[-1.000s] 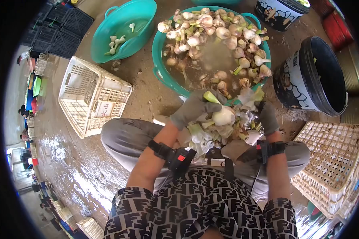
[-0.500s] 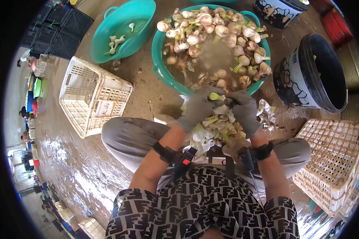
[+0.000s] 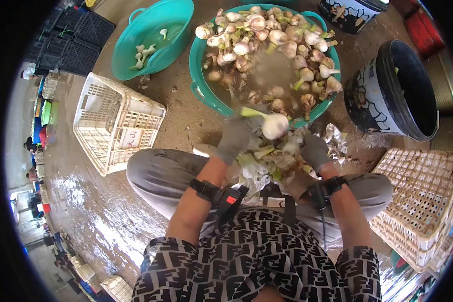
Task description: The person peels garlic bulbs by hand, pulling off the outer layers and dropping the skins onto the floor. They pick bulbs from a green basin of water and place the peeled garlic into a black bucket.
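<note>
1. Wet, muddy floor surrounds the seated person's knees.
2. The gloved left hand reaches forward, pinching 1 garlic bulb by its stem above the peelings.
3. The right hand curls beside them, partly hidden; I cannot tell its grip.
4. Beyond, bulbs crowd a green basin between a crate and a bucket.
5. Far left, figures are too small to make out.

Garlic bulbs in tub, crate left
</note>
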Tool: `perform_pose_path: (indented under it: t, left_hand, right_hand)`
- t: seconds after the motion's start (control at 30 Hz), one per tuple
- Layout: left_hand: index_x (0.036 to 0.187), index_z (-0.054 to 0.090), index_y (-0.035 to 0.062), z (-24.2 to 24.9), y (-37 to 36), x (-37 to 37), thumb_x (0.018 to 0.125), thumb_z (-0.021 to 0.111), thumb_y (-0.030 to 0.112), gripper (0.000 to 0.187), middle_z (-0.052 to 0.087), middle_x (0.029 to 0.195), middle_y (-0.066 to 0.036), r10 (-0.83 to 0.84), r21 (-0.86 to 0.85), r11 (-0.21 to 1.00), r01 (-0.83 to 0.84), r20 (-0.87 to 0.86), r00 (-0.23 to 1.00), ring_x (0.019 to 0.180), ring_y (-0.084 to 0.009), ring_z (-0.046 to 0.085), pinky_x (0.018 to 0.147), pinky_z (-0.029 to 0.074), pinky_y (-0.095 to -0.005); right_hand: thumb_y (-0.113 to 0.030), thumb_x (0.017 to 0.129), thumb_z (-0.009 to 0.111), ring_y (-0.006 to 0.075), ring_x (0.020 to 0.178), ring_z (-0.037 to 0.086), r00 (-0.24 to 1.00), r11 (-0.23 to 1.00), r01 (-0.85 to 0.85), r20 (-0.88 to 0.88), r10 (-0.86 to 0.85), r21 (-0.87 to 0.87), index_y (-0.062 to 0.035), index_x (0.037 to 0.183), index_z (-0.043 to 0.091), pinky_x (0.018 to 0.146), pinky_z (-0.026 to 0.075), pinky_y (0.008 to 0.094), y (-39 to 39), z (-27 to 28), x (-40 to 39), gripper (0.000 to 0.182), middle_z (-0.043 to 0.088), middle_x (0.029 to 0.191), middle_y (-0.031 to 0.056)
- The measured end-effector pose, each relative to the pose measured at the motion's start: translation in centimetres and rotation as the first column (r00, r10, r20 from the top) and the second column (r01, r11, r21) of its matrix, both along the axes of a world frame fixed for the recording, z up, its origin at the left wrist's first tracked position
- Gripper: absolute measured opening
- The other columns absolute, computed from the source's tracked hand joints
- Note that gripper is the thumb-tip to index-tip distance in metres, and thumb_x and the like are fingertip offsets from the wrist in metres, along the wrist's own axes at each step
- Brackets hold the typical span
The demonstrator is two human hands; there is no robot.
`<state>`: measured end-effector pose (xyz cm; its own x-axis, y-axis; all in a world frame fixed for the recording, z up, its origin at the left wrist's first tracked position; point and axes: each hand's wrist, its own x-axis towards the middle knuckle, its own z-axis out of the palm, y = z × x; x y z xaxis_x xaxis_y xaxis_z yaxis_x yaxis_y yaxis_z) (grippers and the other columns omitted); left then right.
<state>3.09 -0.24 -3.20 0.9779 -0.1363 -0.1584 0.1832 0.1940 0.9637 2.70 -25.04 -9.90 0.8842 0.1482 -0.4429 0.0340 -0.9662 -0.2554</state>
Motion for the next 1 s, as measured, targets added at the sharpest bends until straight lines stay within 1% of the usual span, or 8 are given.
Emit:
perform_pose_path:
  t: [0.17,0.2,0.3,0.6,0.63,0.77,0.9,1.0]
  left_hand:
    - [0.123,0.046,-0.003,-1.9,2.7,1.3,0.093,0.046,0.015,0.035,0.053,0.122,-0.014,0.11,-0.556,0.8,-0.225,-0.234,0.966,0.112,-0.0248,0.052,0.097,0.043,-0.0372]
    - [0.128,0.038,-0.0061,-3.4,2.5,1.0,0.095,0.04,0.018,0.041,0.047,0.128,-0.017,0.108,-0.252,0.962,-0.109,-0.019,0.994,0.117,-0.0275,0.048,0.099,0.042,-0.0398]
    - [0.127,0.04,-0.0057,-2.1,0.3,1.0,0.095,0.041,0.018,0.04,0.047,0.128,-0.017,0.154,-0.56,0.72,-0.411,-0.448,0.881,0.117,-0.0277,0.048,0.098,0.043,-0.0392]
    - [0.109,0.053,-0.0014,-0.8,-2.6,-0.2,0.083,0.061,0.009,0.029,0.059,0.101,-0.01,-0.023,-0.332,0.941,-0.063,-0.249,0.968,0.091,-0.017,0.058,0.078,0.05,-0.0297]
    - [0.112,0.052,-0.0008,-0.4,-2.4,0.3,0.082,0.062,0.009,0.032,0.059,0.103,-0.01,-0.04,-0.15,0.989,0.008,-0.21,0.977,0.093,-0.0176,0.058,0.08,0.05,-0.0304]
    - [0.123,0.048,0.0056,-3.7,0.1,4.5,0.074,0.07,0.018,0.055,0.052,0.12,-0.013,-0.109,0.644,0.758,0.103,-0.03,0.994,0.102,-0.023,0.056,0.087,0.046,-0.0336]
    - [0.124,0.048,0.0089,-6.2,0.2,8.3,0.071,0.071,0.025,0.06,0.045,0.128,-0.017,-0.192,0.958,0.286,-0.025,0.083,0.978,0.109,-0.0309,0.052,0.092,0.042,-0.0366]
    - [0.124,0.049,0.0082,-8.9,0.0,10.0,0.071,0.072,0.029,0.062,0.045,0.127,-0.02,-0.201,0.95,0.272,0.155,-0.101,0.974,0.112,-0.0337,0.049,0.095,0.039,-0.0377]
  right_hand:
    - [-0.023,0.07,0.063,0.0294,0.088,0.062,0.972,0.968,0.068,-0.233,-0.01,0.241,-0.0072,0.093,0.066,0.077,0.049,0.0361,0.4,2.4,0.8,0.028,0.064,0.095,0.0167]
    - [-0.02,0.072,0.064,0.0267,0.084,0.063,0.974,0.875,0.196,-0.194,-0.12,0.443,-0.0016,0.104,0.061,0.073,0.05,0.0322,1.5,3.6,0.9,0.037,0.064,0.094,0.0159]
    - [-0.012,0.078,0.065,0.0222,0.087,0.061,0.806,0.152,0.591,-0.574,-0.145,0.792,-0.0039,0.121,0.049,0.07,0.051,0.0277,3.6,5.2,1.4,0.046,0.061,0.106,0.0115]
    - [-0.012,0.081,0.062,0.0241,0.105,0.053,0.982,0.327,0.073,-0.011,-0.19,0.942,-0.0056,0.127,0.04,0.086,0.049,0.0318,3.5,4.3,1.6,0.051,0.046,0.123,0.0111]
    - [-0.019,0.082,0.062,0.0235,0.102,0.055,0.711,-0.413,0.592,-0.69,-0.137,0.692,-0.0054,0.125,0.043,0.085,0.049,0.0334,2.3,5.9,2.5,0.049,0.051,0.118,0.0101]
    - [-0.031,0.082,0.061,0.0193,0.097,0.047,0.887,-0.879,0.346,-0.42,0.192,0.328,0.0012,0.132,0.03,0.078,0.045,0.0308,-7.8,10.4,5.8,0.068,0.047,0.116,0.0127]
    - [-0.026,0.086,0.057,0.0189,0.091,0.05,0.959,-0.774,0.233,-0.269,0.084,0.589,-0.0096,0.138,0.031,0.067,0.049,0.0261,-10.3,10.6,6.8,0.061,0.044,0.127,0.0113]
    - [-0.011,0.086,0.053,0.0128,0.072,0.054,0.831,0.02,0.314,-0.265,-0.489,0.949,-0.0082,0.125,0.049,0.061,0.046,0.0236,-5.1,7.2,4.8,0.04,0.059,0.092,0.0067]
